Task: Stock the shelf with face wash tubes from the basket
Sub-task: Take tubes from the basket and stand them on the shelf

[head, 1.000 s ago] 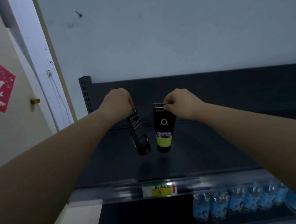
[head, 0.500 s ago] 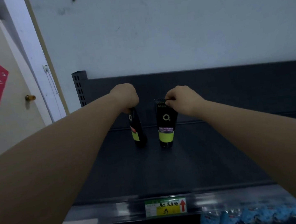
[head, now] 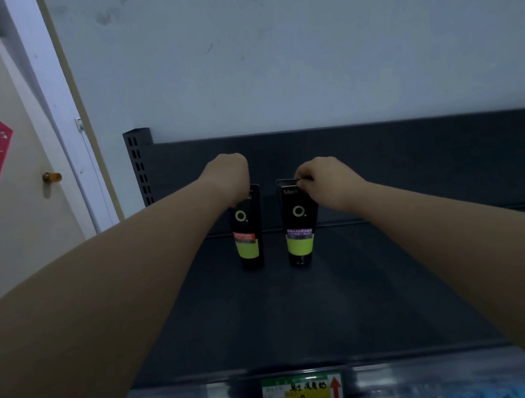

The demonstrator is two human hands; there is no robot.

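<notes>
Black tube (head: pixel 247 234) in left hand (head: pixel 228 178), twin (head: pixel 299 227) in right hand (head: pixel 325 179), on shelf (head: pixel 351 304).

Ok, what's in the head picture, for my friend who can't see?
The left hand holds the left tube and the right hand pinches the right tube, both upright on a dark shelf. A price label marks its front edge.
</notes>
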